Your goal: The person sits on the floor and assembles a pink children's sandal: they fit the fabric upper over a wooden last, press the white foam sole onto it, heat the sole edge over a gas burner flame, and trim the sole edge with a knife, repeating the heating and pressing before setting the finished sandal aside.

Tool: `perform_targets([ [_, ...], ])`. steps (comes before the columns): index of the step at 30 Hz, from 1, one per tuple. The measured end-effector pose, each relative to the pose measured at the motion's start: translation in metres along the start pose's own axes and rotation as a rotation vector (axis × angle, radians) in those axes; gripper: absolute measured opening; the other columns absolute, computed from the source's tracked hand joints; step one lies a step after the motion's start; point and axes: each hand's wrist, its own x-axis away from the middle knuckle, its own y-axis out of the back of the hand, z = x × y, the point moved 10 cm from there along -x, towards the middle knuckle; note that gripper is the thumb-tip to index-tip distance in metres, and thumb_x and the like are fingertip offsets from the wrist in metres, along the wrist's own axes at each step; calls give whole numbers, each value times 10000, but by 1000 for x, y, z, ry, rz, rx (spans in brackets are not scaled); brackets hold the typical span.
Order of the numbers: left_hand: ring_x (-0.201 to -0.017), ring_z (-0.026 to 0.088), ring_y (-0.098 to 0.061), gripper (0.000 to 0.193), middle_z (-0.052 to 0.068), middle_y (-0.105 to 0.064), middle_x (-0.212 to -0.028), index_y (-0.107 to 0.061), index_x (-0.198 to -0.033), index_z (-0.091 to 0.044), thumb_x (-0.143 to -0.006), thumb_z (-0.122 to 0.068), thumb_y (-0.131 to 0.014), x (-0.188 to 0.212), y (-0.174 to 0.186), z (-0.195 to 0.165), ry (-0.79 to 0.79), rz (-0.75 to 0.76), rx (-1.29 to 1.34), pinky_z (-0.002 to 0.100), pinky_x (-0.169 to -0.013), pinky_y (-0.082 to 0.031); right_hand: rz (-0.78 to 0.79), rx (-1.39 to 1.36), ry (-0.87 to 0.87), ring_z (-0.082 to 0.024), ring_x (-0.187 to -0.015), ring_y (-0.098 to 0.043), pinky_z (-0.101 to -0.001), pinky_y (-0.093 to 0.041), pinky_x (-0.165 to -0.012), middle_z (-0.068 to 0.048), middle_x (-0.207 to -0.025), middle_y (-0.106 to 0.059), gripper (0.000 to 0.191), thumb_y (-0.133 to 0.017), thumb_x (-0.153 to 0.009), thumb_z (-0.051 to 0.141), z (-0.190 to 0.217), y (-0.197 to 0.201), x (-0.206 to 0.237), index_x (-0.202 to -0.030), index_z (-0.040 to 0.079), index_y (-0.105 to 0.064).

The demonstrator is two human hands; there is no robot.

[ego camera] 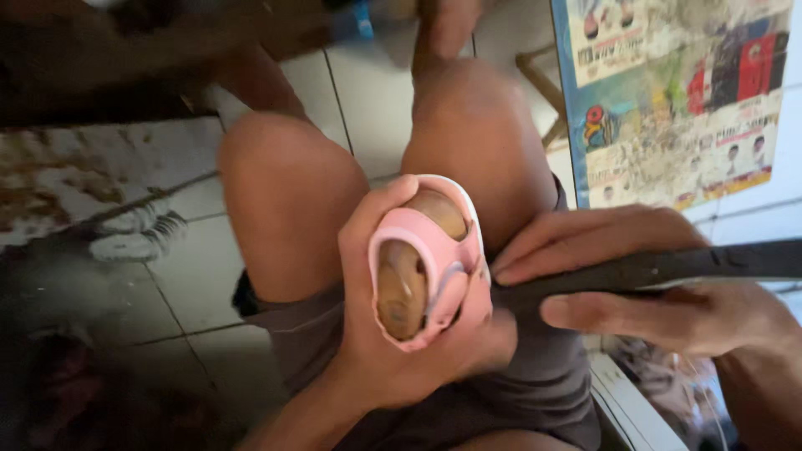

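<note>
As we look down from the head view, our left hand [401, 334] wraps a small pink sandal [430, 263], light and pliant, best taken at its sole edge. Just beside it, our right hand [652, 284] clasps a floppy black rubber strip [668, 267]. Beyond hangs a colourful rectangular poster [668, 100].

A small pink rubber sandal [430, 263] with a tan insole is held upright above the lap, sole side away. A black rubber strip [652, 269] is pressed against its right edge.
</note>
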Motion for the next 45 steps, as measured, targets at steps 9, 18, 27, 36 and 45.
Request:
perform_targets([
  [9, -1100, 253, -624, 722, 165, -559, -1229, -319, -1478, -16, -859, -105, -679, 18, 18, 19, 311, -41, 734, 374, -936, -531, -224, -276, 233, -400, -1095, -721, -463, -544, -1009, -306, -1159, -726, 399, -691, -843, 183, 16, -14, 19, -1112, -109, -733],
  [18, -651, 161, -546, 662, 233, -642, -1035, -366, -1450, -14, -853, -38, -650, 15, 16, 31, 458, 56, 600, 262, -539, -434, -219, -72, 135, -325, -1073, -752, -408, -566, -962, -222, -1175, -775, 369, -673, -819, 175, 29, -9, -7, -1091, -51, -776],
  [27, -825, 137, -603, 579, 122, -606, -1018, -419, -1363, 6, -867, -54, -711, 1, 13, 19, 392, 182, 380, 279, -675, -531, 77, 288, 86, -150, -927, -726, -265, -559, -771, -61, -1137, -737, 278, -751, -860, 122, 38, -22, -32, -1128, 49, -764],
  [36, -745, 137, -600, 613, 153, -660, -992, -421, -1386, 18, -830, -117, -641, 2, 23, 26, 435, 129, 538, 269, -666, -489, 17, -90, 112, -290, -1122, -729, -398, -553, -952, -171, -1196, -714, 296, -714, -898, 111, 38, -21, -23, -1158, -22, -763],
  [45, -926, 163, -622, 588, 145, -622, -1052, -417, -1412, 24, -898, -71, -685, -4, 19, 21, 374, 135, 519, 310, -823, -539, 7, 171, 102, -221, -1046, -721, -319, -604, -874, -101, -1180, -766, 326, -757, -847, 109, 27, -19, -20, -1159, 19, -746],
])
